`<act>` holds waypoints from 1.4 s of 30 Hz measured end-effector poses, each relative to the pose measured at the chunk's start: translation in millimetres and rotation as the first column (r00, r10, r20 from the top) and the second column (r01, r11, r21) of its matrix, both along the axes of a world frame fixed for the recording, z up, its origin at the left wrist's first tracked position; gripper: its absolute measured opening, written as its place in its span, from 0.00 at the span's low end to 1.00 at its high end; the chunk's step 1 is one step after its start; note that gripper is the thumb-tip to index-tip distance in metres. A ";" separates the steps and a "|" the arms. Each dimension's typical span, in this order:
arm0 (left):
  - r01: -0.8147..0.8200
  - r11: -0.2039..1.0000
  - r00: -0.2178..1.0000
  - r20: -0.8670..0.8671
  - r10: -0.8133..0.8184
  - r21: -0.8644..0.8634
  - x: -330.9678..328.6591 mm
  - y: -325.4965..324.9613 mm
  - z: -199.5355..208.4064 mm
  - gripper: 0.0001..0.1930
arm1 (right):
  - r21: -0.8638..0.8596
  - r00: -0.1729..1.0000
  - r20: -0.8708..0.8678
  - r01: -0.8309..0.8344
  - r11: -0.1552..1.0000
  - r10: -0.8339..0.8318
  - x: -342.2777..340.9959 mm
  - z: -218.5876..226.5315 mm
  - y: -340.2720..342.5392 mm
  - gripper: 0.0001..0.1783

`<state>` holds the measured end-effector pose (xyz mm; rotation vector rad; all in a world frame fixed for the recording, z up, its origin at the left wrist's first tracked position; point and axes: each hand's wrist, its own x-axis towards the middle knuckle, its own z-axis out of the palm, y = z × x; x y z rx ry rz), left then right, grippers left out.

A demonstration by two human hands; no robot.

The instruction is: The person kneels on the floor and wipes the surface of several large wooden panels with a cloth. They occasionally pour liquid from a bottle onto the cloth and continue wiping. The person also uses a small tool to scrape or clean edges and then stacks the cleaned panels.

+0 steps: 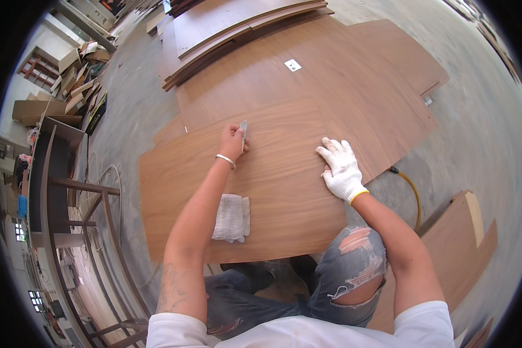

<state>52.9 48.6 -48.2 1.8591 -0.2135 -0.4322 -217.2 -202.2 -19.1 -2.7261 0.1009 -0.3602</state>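
Note:
My left hand (pixel 233 142), bare with a white band at the wrist, is closed around a small, thin, grey blade-like piece (pixel 243 126). Its exact kind is too small to tell. Beneath it lies a wood-grain panel (pixel 284 191), flat in front of my knees. My right hand (pixel 340 166) wears a white knit glove with a yellow cuff. It rests with fingers stretched out on the panel's right part. A folded whitish cloth (pixel 228 218) lies on the panel beside my left forearm.
Larger brown panels (pixel 354 75) lie beyond, one bearing a small white card (pixel 292 65). A panel stack (pixel 238 29) rises at the back. A yellow cable (pixel 414 191) runs on the floor at right, near leaning boards (pixel 452 249). A dark frame (pixel 93 203) stands at left.

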 end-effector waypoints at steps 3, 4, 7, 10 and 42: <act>-0.050 0.987 0.996 -0.077 0.038 -0.155 24.3 45.3 -9.4 0.06 | -0.214 0.994 -0.089 0.045 0.976 -0.066 10.6 22.1 22.0 0.32; -0.037 0.978 0.998 -0.048 0.027 -0.205 27.1 52.7 -11.8 0.06 | -0.299 0.990 -0.119 0.040 0.953 -0.078 14.6 25.2 31.2 0.34; -0.159 0.926 0.968 -0.238 0.078 -0.344 16.8 53.2 -6.5 0.05 | -0.255 0.983 -0.139 -0.154 0.955 0.121 23.7 25.8 68.1 0.35; -0.209 0.892 0.920 -0.390 0.041 -0.400 -11.2 16.6 19.5 0.09 | -0.151 0.955 -0.050 -0.296 0.943 0.291 33.1 23.6 96.7 0.34; -0.065 0.988 0.879 -0.477 -0.009 -0.138 -29.9 56.5 34.8 0.06 | -0.097 0.921 -0.370 0.088 0.991 -0.118 180.5 26.5 -53.1 0.33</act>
